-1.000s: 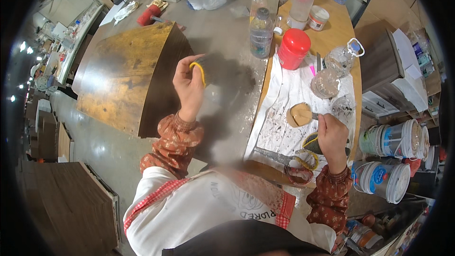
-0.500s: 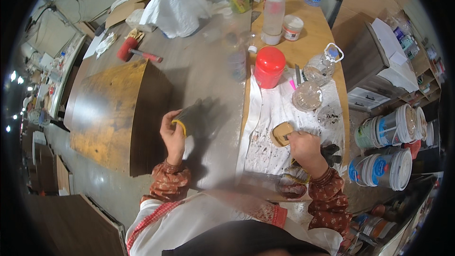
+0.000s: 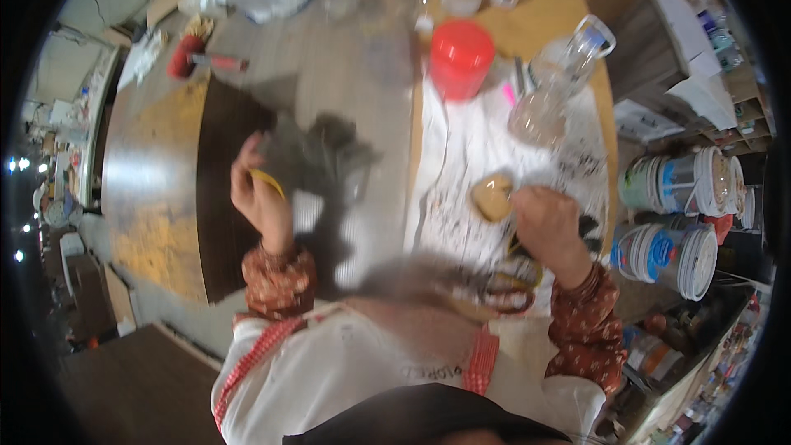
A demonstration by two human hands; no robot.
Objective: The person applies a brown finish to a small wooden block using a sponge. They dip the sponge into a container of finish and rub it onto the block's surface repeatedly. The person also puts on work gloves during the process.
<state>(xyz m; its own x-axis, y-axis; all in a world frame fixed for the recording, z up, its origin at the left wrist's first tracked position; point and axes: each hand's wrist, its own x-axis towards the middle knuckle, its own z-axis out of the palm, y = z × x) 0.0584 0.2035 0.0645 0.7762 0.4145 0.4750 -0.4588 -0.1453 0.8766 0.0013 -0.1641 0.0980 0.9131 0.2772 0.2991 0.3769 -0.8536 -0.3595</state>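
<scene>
My left hand [image 3: 265, 202] is beside the dark wooden box [image 3: 156, 181]. A dark grey glove [image 3: 325, 152] with a yellow cuff hangs from its fingers, blurred by motion. Over the white cloth, my right hand [image 3: 548, 222] is closed at the rim of a small tan piece with rounded corners [image 3: 493, 198]; the face of that piece looks glossy. Beneath my right wrist lies a dark item with yellow edging [image 3: 515, 268], partly covered and too blurred to name.
A red lidded tin [image 3: 461, 59] and clear plastic jugs [image 3: 540, 115] stand at the back of the stained white cloth [image 3: 449, 161]. A red mallet [image 3: 183, 58] lies behind the box. Stacked buckets [image 3: 667, 259] are to the right.
The view has shifted, so the tabletop things sit higher in the picture. My left hand has turned, its fingers pointing more upward, and the glove moves with it. My right hand remains at the tan piece.
</scene>
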